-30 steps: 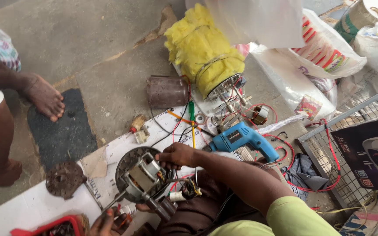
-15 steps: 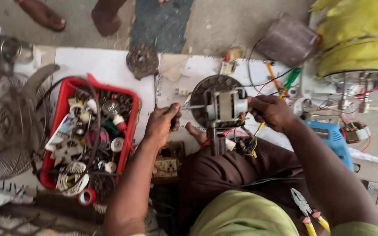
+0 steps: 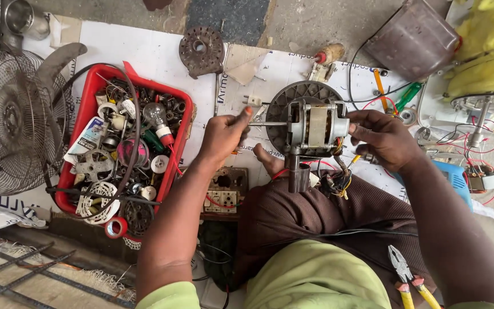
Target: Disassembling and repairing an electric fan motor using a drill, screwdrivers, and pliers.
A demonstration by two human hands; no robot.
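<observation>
Two hands held a fan motor above the lap: the left hand pinched its shaft, the right hand gripped its rear end. Just left sat a red tray of parts, pliers by the right arm.

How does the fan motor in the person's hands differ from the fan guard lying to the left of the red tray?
The fan motor is a compact, solid metal block with a shaft; the fan guard is a wide, open wire grille. The motor is held off the floor, the left hand at its shaft and the right hand at its back; the guard lies flat, untouched. Both are grey metal fan parts.
</observation>
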